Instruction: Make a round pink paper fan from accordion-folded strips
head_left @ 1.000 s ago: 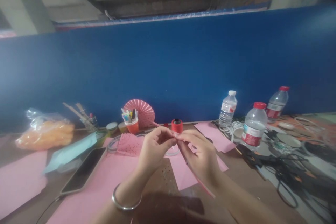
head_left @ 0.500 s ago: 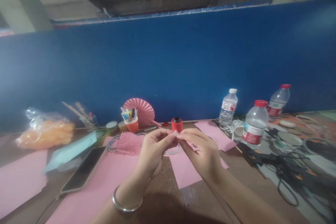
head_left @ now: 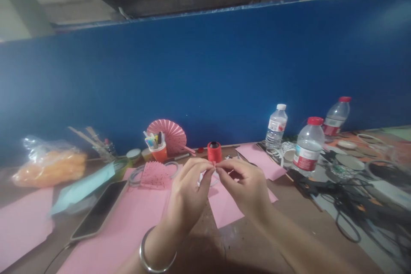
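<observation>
In the middle of the view, my left hand and my right hand meet fingertip to fingertip above the table. Both pinch a tiny pinkish piece, too small to name. A silver bangle circles my left wrist. Just beyond the fingertips stands a red spool of thread. Beneath my right hand lies a pink paper sheet. To the left of my left hand, a folded pink paper piece with dark specks rests by a roll of clear tape, partly covered.
Behind stand a pink pleated paper fan and a pen cup. A phone and a bag of orange material lie left. Bottles, cables and clutter fill the right. A blue partition closes the back.
The fingers of both hands have shifted their pinch, and the tiny piece shows a little more between the fingertips. The whole view has moved slightly.
</observation>
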A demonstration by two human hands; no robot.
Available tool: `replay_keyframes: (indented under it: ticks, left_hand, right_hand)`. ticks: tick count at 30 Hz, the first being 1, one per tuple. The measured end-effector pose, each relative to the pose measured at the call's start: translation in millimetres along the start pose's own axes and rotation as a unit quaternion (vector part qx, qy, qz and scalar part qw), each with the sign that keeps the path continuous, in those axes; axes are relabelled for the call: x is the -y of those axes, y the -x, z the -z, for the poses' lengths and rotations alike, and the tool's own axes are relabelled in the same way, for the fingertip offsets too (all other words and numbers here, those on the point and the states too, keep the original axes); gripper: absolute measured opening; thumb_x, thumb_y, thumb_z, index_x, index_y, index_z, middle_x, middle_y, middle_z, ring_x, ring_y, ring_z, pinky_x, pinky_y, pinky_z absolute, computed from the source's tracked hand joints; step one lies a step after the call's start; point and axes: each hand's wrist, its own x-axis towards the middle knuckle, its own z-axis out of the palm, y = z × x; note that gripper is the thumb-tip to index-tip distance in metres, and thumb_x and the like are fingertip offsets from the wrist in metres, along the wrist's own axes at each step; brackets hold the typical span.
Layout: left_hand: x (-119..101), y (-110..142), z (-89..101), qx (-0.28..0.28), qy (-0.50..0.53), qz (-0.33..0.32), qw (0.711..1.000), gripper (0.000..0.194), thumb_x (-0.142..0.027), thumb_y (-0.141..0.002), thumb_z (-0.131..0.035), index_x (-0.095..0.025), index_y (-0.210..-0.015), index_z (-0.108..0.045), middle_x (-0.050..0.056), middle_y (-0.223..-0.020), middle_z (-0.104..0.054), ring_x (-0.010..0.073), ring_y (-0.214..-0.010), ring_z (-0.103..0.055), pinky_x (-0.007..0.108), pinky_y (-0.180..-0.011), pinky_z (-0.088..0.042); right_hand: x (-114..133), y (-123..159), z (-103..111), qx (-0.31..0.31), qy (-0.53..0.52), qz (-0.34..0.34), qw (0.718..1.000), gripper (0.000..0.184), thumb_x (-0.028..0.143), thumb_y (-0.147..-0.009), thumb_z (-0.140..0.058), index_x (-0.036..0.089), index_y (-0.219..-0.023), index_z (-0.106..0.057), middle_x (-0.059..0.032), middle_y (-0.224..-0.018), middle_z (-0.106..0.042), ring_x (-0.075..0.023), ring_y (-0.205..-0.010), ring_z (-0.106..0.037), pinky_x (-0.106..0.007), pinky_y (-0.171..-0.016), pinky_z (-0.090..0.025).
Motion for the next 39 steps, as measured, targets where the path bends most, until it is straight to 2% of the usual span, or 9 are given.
replay_keyframes:
  ticks: [4, 8, 11, 17, 30, 39]
  left_hand:
    - [3.8, 1.0, 2.1, 0.032, -0.012, -0.040, 0.999, 0.013, -0.008, -0.075, -0.054, -0.018, -0.082, -0.057, 0.003, -0.084, -0.058, 0.0135, -0.080, -0.053, 0.027, -0.071, -0.045]
    - [6.3, 1.7, 2.0, 0.047, -0.019, -0.046, 0.998, 0.013, -0.007, -0.074, -0.055, -0.018, -0.083, -0.056, 0.003, -0.083, -0.058, 0.0140, -0.079, -0.053, 0.028, -0.071, -0.045]
    - [5.2, 2.2, 0.3, 0.043, -0.015, -0.025, 0.999, 0.012, -0.008, -0.076, -0.053, -0.018, -0.081, -0.055, 0.002, -0.082, -0.057, 0.0131, -0.078, -0.053, 0.027, -0.070, -0.044]
    - [-1.4, -1.7, 1.7, 0.060, 0.009, 0.063, 0.996, 0.010, -0.012, -0.079, -0.049, -0.019, -0.074, -0.055, 0.001, -0.080, -0.059, 0.0136, -0.079, -0.054, 0.026, -0.071, -0.042]
    - [3.3, -1.8, 2.0, 0.077, 0.036, 0.094, 0.992, 0.013, -0.012, -0.080, -0.046, -0.018, -0.072, -0.054, 0.001, -0.077, -0.056, 0.0127, -0.073, -0.051, 0.025, -0.066, -0.039]
    - [17.3, -11.2, 11.1, 0.050, 0.047, 0.128, 0.989, 0.012, -0.014, -0.080, -0.046, -0.018, -0.071, -0.053, 0.001, -0.074, -0.056, 0.0129, -0.069, -0.051, 0.025, -0.062, -0.038]
  right_hand:
    - [-1.7, 0.5, 2.3, 0.008, 0.017, 0.012, 1.000, 0.012, 0.020, -0.077, -0.054, 0.019, -0.076, -0.066, 0.0004, -0.072, -0.065, -0.0108, -0.061, -0.057, -0.021, -0.055, -0.043]
    - [-3.5, 1.0, 2.4, 0.010, 0.036, 0.026, 0.999, 0.013, 0.018, -0.077, -0.053, 0.019, -0.073, -0.065, 0.0004, -0.069, -0.064, -0.0113, -0.061, -0.056, -0.023, -0.057, -0.043]
    - [-4.0, 0.6, 1.3, 0.004, 0.042, 0.033, 0.999, 0.012, 0.017, -0.076, -0.053, 0.018, -0.070, -0.064, 0.0002, -0.066, -0.063, -0.0113, -0.060, -0.055, -0.023, -0.056, -0.042]
    - [-4.1, 0.0, 0.5, -0.002, 0.048, 0.042, 0.998, 0.014, 0.019, -0.077, -0.051, 0.018, -0.070, -0.063, -0.0003, -0.064, -0.062, -0.0114, -0.056, -0.054, -0.023, -0.053, -0.042]
    - [-7.9, -1.1, -3.3, 0.010, 0.091, 0.045, 0.995, 0.013, 0.019, -0.076, -0.052, 0.018, -0.067, -0.061, -0.0005, -0.063, -0.061, -0.0120, -0.054, -0.053, -0.023, -0.052, -0.042]
    - [-6.4, -23.4, -17.7, 0.054, 0.081, 0.037, 0.995, 0.013, 0.021, -0.076, -0.053, 0.019, -0.069, -0.064, 0.0000, -0.063, -0.063, -0.0129, -0.057, -0.056, -0.022, -0.053, -0.041]
